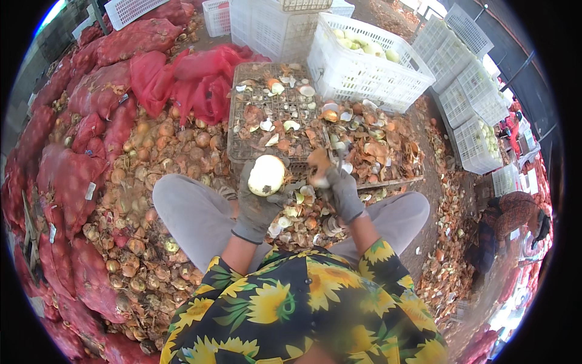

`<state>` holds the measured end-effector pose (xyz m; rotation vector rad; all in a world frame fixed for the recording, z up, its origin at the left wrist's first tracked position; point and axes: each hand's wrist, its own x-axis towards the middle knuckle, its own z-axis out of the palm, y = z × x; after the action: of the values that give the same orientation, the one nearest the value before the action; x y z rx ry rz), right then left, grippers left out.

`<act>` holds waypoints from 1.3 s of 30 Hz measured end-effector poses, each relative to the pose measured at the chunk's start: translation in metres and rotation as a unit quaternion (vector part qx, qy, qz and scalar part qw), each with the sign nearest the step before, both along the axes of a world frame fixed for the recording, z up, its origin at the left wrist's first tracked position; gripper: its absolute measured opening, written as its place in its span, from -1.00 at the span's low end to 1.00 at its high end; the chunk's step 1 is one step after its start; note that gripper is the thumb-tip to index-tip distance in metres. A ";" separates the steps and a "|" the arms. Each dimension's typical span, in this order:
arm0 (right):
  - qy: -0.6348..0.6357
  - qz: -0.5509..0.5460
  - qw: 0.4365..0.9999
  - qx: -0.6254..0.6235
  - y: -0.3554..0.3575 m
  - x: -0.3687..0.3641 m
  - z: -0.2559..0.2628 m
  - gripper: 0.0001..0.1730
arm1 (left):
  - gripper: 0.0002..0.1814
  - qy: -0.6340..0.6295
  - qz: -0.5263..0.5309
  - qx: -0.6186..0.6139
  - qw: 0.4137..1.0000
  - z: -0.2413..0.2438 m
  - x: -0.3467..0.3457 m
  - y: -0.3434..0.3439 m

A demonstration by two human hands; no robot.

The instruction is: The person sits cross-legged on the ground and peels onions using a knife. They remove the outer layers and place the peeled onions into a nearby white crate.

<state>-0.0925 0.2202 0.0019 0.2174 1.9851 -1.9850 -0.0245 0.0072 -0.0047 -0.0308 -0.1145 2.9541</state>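
My left hand (261, 204), in a grey glove, holds a peeled white onion (267, 175) with a dark root patch, just off the near edge of an upturned plastic crate (277, 113). To its right my right hand (344, 191), gloved too, is closed around something thin and dark, perhaps a knife, though blur hides its shape. Brown onion skin (319, 164) hangs blurred beside its fingers. Onion scraps and skins lie on the crate and between my knees.
Unpeeled onions (159, 150) are heaped at my left, with red mesh sacks (72, 182) beyond. A white crate (368, 68) of peeled onions stands ahead; stacked crates (473, 82) line the right. A skin pile (377, 141) lies right of the upturned crate. A person (514, 218) bends at far right.
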 end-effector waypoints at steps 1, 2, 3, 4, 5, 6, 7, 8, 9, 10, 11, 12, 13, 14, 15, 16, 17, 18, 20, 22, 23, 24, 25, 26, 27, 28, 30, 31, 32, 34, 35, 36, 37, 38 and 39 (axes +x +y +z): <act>0.064 0.077 0.984 0.147 0.013 0.004 0.005 -0.58 | -0.45 0.002 0.008 -0.015 1.000 0.001 -0.002 -0.004; 0.123 0.125 0.960 0.220 0.017 0.011 0.007 -0.56 | -0.48 -0.016 0.013 -0.024 1.000 0.004 -0.003 -0.006; 0.186 0.162 0.924 0.291 0.021 0.017 0.009 -0.54 | -0.48 -0.009 0.016 -0.048 0.999 0.003 -0.003 -0.007; 0.242 0.172 0.910 0.289 0.016 0.026 0.013 -0.53 | -0.48 -0.004 0.018 -0.074 0.997 0.002 -0.002 -0.010; 0.282 0.201 0.896 0.280 0.011 0.033 0.021 -0.54 | -0.49 0.001 0.020 -0.100 0.995 0.000 -0.001 -0.011; 0.321 0.232 0.878 0.267 0.002 0.040 0.033 -0.55 | -0.49 -0.017 0.021 -0.105 0.994 -0.001 0.002 -0.011; 0.361 0.257 0.860 0.254 -0.006 0.047 0.046 -0.55 | -0.50 -0.031 0.019 -0.112 0.993 -0.002 0.001 -0.012; 0.344 0.280 0.866 0.231 -0.010 0.055 0.045 -0.57 | -0.50 -0.045 0.018 -0.119 0.992 -0.002 0.001 -0.011; 0.330 0.302 0.870 0.208 -0.015 0.060 0.047 -0.60 | -0.51 -0.030 0.046 -0.193 0.980 -0.004 0.000 -0.011; 0.386 0.303 0.832 0.260 -0.023 0.061 0.056 -0.63 | -0.52 -0.016 0.075 -0.267 0.961 -0.007 0.001 -0.010; 0.440 0.295 0.789 0.311 -0.030 0.064 0.065 -0.66 | -0.52 -0.015 0.081 -0.270 0.959 -0.007 0.002 -0.009; 0.359 0.297 0.831 0.303 -0.032 0.066 0.062 -0.67 | -0.53 -0.011 0.085 -0.273 0.958 -0.007 0.002 -0.008; 0.275 0.296 0.867 0.291 -0.033 0.068 0.057 -0.67 | -0.54 -0.008 0.090 -0.277 0.957 -0.007 0.002 -0.007; 0.284 0.276 0.870 0.295 -0.035 0.068 0.052 -0.63 | -0.54 -0.011 0.068 -0.214 0.974 -0.006 0.000 -0.007; 0.335 0.264 0.854 0.298 -0.038 0.067 0.051 -0.65 | -0.54 -0.019 0.047 -0.151 0.987 -0.005 0.002 -0.007; 0.385 0.251 0.836 0.300 -0.043 0.065 0.050 -0.67 | -0.51 -0.001 0.032 -0.125 0.992 -0.014 0.001 -0.011; 0.434 0.238 0.815 0.302 -0.046 0.061 0.050 -0.68 | -0.48 -0.008 0.060 -0.165 0.984 -0.016 0.002 -0.012; 0.401 0.277 0.838 0.246 -0.046 0.056 0.046 -0.65 | -0.46 -0.013 0.085 -0.203 0.975 -0.012 0.002 -0.009; 0.250 0.319 0.908 0.105 -0.047 0.041 0.048 -0.58 | -0.41 -0.017 0.136 -0.271 0.953 -0.003 0.003 -0.005; -0.071 0.229 0.967 -0.084 -0.060 0.034 0.093 -0.51 | -0.37 -0.015 0.190 -0.329 0.925 0.005 0.004 -0.004; -0.005 0.276 0.958 -0.071 -0.057 0.031 0.084 -0.48 | -0.37 0.003 0.170 -0.312 0.935 0.008 0.007 -0.006; 0.067 0.312 0.946 -0.058 -0.054 0.027 0.079 -0.44 | -0.36 0.026 0.147 -0.293 0.944 0.012 0.008 -0.010; 0.138 0.339 0.929 -0.048 -0.052 0.026 0.077 -0.40 | -0.36 0.048 0.123 -0.274 0.952 0.016 0.009 -0.012; 0.083 0.294 0.952 -0.003 -0.049 0.029 0.078 -0.39 | -0.37 0.052 0.116 -0.274 0.953 0.018 0.013 -0.012; 0.124 0.305 0.944 0.022 -0.042 0.033 0.078 -0.40 | -0.38 0.046 0.123 -0.297 0.946 0.021 0.013 -0.013; 0.166 0.312 0.934 0.049 -0.034 0.036 0.077 -0.41 | -0.39 0.035 0.128 -0.318 0.939 0.021 0.015 -0.011; 0.175 0.310 0.931 0.078 -0.022 0.042 0.084 -0.42 | -0.40 0.038 0.131 -0.367 0.920 0.023 0.015 -0.012; 0.228 0.339 0.906 0.110 -0.017 0.040 0.088 -0.47 | -0.41 0.049 0.131 -0.394 0.908 0.026 0.014 -0.013; 0.282 0.363 0.877 0.142 -0.012 0.038 0.091 -0.51 | -0.41 0.053 0.115 -0.374 0.919 0.029 0.011 -0.013; 0.384 0.392 0.814 0.190 -0.009 0.037 0.102 -0.58 | -0.42 0.077 0.082 -0.333 0.936 0.024 0.012 -0.013; 0.380 0.407 0.800 0.225 -0.010 0.038 0.109 -0.62 | -0.40 0.098 0.066 -0.309 0.944 0.014 0.012 -0.015; 0.377 0.421 0.783 0.261 -0.012 0.038 0.118 -0.65 | -0.37 0.118 0.050 -0.284 0.950 0.010 0.011 -0.016; 0.373 0.436 0.764 0.296 -0.013 0.039 0.126 -0.69 | -0.36 0.103 0.050 -0.300 0.947 0.007 0.012 -0.016; 0.359 0.447 0.750 0.330 -0.013 0.037 0.129 -0.70 | -0.35 0.087 0.050 -0.316 0.944 0.006 0.012 -0.015; 0.344 0.457 0.735 0.364 -0.013 0.035 0.132 -0.71 | -0.34 0.074 0.050 -0.330 0.940 0.005 0.012 -0.014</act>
<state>-0.0571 0.2075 0.1336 -1.2547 2.4302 -0.5965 -0.0129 -0.0068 0.0004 0.1071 0.9171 2.9270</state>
